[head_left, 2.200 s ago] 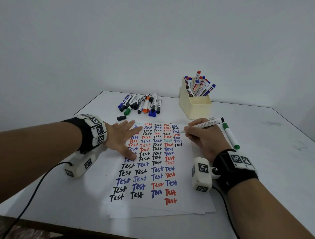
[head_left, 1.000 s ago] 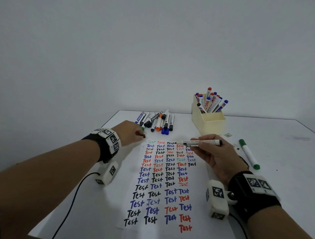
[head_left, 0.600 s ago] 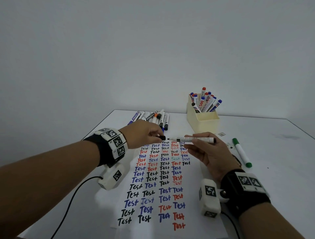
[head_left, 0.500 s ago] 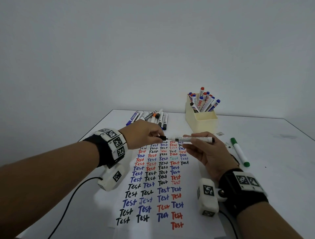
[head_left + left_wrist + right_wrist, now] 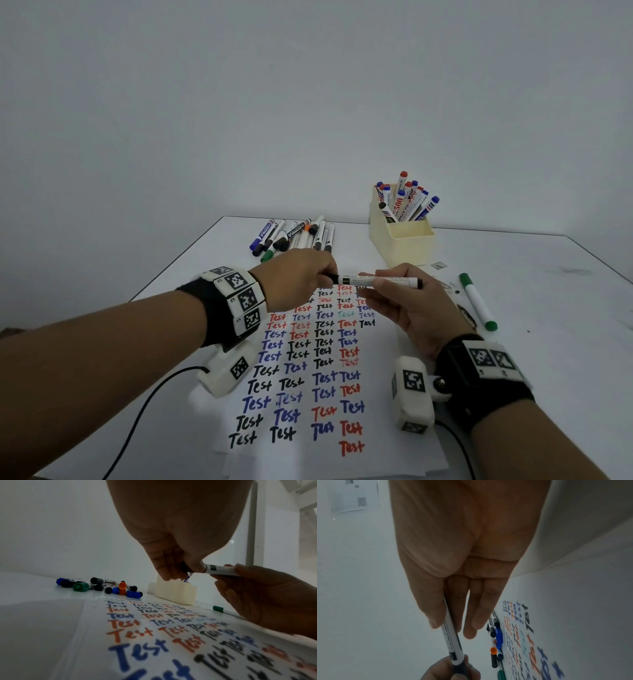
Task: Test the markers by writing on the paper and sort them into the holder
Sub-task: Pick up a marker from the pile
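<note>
Since half a second ago, the cap [image 5: 331,277] in the left hand [image 5: 297,278] has closed the last gap to the marker [image 5: 378,281] and now sits on its tip, where earlier the two were just apart. Left hand: fingers [image 5: 164,566] curled, pinching the black cap at the marker's left end. Right hand [image 5: 407,301]: thumb and fingers pinch the white barrel (held level above the top rows of writing), the remaining fingers lying nearly straight under it. Paper [image 5: 308,383]: flat on the table [image 5: 548,342] below both hands, covered in columns of "Test" in black, blue and red. Holder [image 5: 400,243]: cream, beyond the paper to the right, with capped markers standing tilted in its rear compartment. Loose markers [image 5: 294,236]: a pile at the far left of the paper. Green marker [image 5: 478,301]: lying alone on the table to the right of the right hand.
</note>
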{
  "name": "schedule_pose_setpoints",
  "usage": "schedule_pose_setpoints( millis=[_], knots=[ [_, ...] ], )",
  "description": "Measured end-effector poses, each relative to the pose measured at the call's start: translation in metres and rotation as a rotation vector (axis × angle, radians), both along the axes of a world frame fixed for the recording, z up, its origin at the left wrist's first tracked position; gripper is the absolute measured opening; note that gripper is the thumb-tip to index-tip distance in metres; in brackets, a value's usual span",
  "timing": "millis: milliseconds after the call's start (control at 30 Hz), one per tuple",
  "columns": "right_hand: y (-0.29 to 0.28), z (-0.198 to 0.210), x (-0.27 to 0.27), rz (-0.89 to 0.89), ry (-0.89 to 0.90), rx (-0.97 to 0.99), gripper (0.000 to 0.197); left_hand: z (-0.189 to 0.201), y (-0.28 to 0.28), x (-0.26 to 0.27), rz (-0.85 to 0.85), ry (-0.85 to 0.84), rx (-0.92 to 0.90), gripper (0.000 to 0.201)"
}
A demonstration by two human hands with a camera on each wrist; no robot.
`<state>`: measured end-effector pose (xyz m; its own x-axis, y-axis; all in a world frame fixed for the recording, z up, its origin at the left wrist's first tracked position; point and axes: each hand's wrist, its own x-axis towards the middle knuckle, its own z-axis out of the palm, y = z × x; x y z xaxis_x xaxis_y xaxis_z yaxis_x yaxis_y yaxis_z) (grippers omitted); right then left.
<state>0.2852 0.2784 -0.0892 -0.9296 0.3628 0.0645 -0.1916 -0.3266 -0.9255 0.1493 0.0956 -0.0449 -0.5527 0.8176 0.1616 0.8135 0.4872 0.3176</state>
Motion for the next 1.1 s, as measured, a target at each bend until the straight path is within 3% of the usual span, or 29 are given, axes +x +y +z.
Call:
schedule_pose_setpoints(
  millis=[133, 400, 700, 833, 933, 1033, 1100],
  knots=[
    [0.000, 0.001, 0.001, 0.006, 0.019, -0.007, 0.033, -0.001, 0.003, 0.004, 0.029, 0.028, -0.019, 0.015],
    [-0.002, 0.003, 0.005, 0.028, 0.041, -0.015, 0.029, 0.008, 0.001, 0.011, 0.047, 0.098, -0.064, 0.027],
    [-0.008, -0.003, 0.001, -0.007, -0.039, 0.004, 0.021, -0.005, -0.007, 0.011, 0.023, -0.002, -0.142, 0.011],
    [-0.006, -0.004, 0.001, -0.048, -0.067, 0.014, 0.024, -0.005, -0.022, -0.014, -0.009, -0.028, -0.234, 0.071],
    [-0.005, -0.005, 0.000, -0.065, -0.073, 0.009, 0.026, -0.006, -0.034, -0.030, 0.082, -0.041, -0.320, 0.097],
    [-0.003, -0.006, -0.002, -0.084, -0.058, -0.027, 0.027, -0.016, -0.047, -0.039, 0.130, -0.048, -0.537, 0.138],
    [-0.002, -0.006, -0.002, -0.096, -0.047, -0.049, 0.024, -0.028, -0.055, -0.045, 0.141, -0.072, -0.680, 0.148]
  ],
)
